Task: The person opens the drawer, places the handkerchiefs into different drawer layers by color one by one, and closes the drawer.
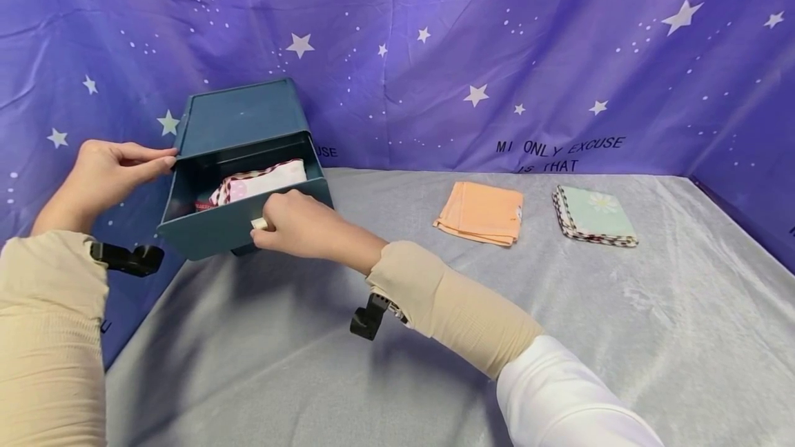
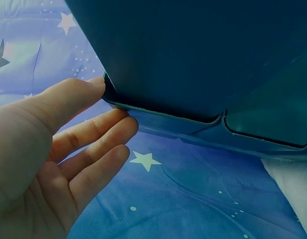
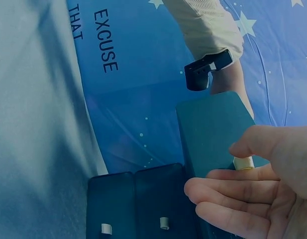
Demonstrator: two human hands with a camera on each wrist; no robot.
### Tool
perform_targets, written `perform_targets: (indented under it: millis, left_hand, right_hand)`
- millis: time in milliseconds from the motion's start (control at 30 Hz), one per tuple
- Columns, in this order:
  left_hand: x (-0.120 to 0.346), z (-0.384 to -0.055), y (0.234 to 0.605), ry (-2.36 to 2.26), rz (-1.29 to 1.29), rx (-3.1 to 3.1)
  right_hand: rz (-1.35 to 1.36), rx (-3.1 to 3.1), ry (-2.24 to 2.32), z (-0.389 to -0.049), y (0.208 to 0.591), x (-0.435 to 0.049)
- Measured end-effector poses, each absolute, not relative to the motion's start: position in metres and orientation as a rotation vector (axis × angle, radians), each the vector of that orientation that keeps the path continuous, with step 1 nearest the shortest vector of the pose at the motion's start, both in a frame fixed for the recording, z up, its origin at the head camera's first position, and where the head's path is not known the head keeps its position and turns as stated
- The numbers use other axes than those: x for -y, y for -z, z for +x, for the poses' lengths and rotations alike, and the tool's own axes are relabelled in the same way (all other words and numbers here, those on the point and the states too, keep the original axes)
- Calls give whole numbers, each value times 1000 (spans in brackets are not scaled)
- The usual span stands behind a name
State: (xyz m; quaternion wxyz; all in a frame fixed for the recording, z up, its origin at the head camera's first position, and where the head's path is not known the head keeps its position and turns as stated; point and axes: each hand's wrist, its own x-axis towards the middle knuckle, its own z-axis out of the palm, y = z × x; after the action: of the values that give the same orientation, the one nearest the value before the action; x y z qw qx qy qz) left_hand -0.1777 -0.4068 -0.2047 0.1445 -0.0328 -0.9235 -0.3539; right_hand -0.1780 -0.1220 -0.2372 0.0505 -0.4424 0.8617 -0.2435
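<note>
A dark blue drawer cabinet [image 1: 242, 116] stands at the back left with its top drawer [image 1: 208, 232] pulled out toward me. Inside the drawer lies a folded white and pink cloth [image 1: 270, 181] with a checked edge, and a bit of red shows beside it. My left hand [image 1: 112, 174] pinches the cabinet's upper left front corner between thumb and fingers, seen close in the left wrist view. With thumb and forefinger, my right hand [image 1: 304, 226] grips the cream pull tab [image 3: 244, 163] on the drawer's front.
Two closed lower drawers [image 3: 111, 199] with pale tabs show in the right wrist view. On the grey tablecloth [image 1: 298, 364] lie a folded orange cloth [image 1: 481, 212] and a folded green cloth [image 1: 596, 216] with a daisy. A purple starred curtain [image 1: 397, 54] hangs behind.
</note>
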Motion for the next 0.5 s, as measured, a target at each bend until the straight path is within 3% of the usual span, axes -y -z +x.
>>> perform_targets:
  millis: [500]
  left_hand:
    - [406, -177, 205, 1012, -98, 2652]
  right_hand:
    - [-1309, -2623, 781, -182, 239, 126]
